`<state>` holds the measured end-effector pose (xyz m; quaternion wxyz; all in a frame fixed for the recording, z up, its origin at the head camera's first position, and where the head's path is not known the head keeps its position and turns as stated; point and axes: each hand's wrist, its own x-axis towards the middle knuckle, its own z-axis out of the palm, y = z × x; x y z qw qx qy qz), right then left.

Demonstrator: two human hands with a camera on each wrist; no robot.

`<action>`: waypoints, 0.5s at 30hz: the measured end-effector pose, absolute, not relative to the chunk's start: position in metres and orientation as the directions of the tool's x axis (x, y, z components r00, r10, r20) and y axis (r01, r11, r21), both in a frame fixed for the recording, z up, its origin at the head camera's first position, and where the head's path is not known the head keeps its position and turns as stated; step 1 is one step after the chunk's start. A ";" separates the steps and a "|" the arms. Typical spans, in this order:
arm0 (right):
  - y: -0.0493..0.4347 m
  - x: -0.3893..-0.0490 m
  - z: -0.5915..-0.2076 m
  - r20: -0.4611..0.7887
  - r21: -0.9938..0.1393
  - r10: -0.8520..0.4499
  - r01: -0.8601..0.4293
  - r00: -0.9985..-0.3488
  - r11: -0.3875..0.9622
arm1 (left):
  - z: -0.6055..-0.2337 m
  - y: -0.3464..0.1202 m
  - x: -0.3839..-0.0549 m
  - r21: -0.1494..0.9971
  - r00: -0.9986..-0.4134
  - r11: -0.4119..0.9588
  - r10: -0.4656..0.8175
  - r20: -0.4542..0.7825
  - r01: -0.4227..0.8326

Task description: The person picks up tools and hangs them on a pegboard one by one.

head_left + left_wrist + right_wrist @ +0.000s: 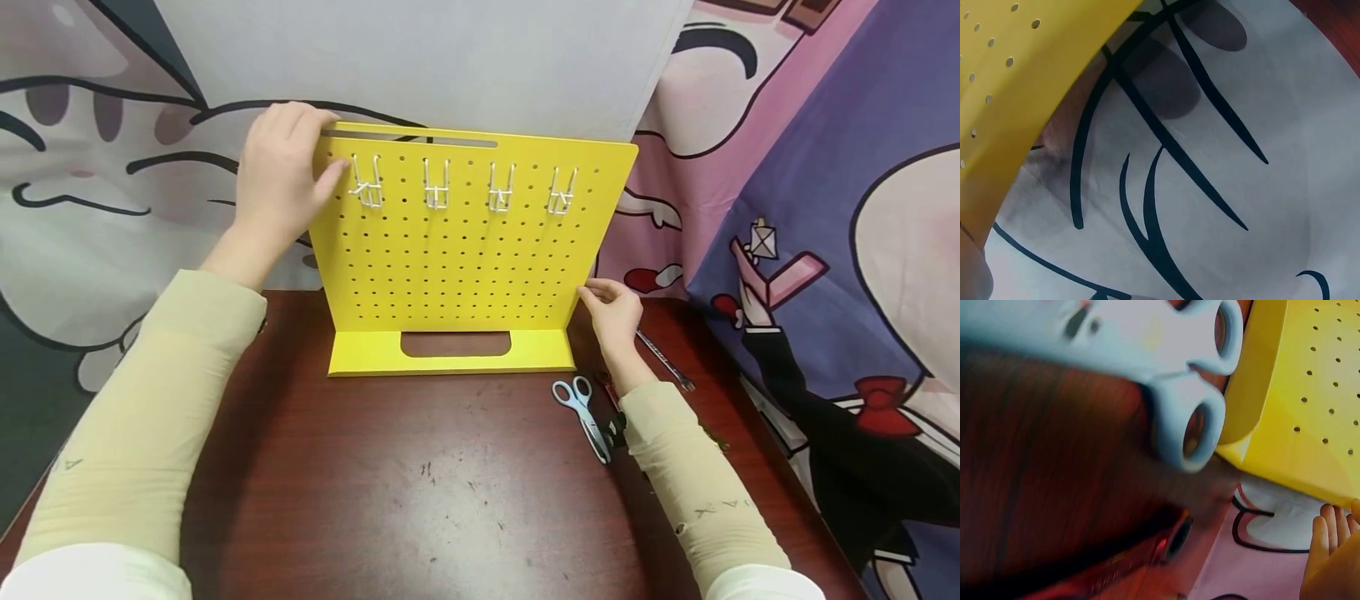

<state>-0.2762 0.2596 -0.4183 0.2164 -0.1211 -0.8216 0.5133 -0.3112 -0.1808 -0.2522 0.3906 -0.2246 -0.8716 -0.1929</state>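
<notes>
A yellow pegboard [457, 242] stands upright on its flat foot on the dark wooden table. My left hand [281, 171] grips its top left corner, thumb on the front face and fingers over the top edge. At the lower right edge my right hand [615, 315] pinches the board between thumb and fingers; in the right wrist view the hand [1338, 559] shows at that edge. Several white wire hooks [436, 196] hang in a row across the upper part. The left wrist view shows the perforated panel [997, 94] and a bit of thumb.
Light blue scissors [588, 421] lie on the table [420, 483] right of the foot. Beside them is a red-handled tool [607, 390], partly hidden by the right arm. A metal wrench [666, 360] lies farther right. Printed cloth [795, 192] hangs behind and at the right.
</notes>
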 end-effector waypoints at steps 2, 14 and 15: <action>0.265 -0.274 -0.416 0.237 -0.890 0.421 -0.022 -0.876 0.455 | -0.253 -0.179 -0.311 0.172 -0.593 0.823 0.229 0.772 0.542; 0.317 -0.247 -0.402 0.192 -0.844 0.359 0.032 -0.913 0.535 | -0.253 -0.178 -0.308 0.222 -0.638 0.828 0.198 0.744 0.515; 0.322 -0.245 -0.401 0.191 -0.835 0.353 0.038 -0.916 0.549 | -0.254 -0.178 -0.308 0.223 -0.637 0.827 0.198 0.745 0.517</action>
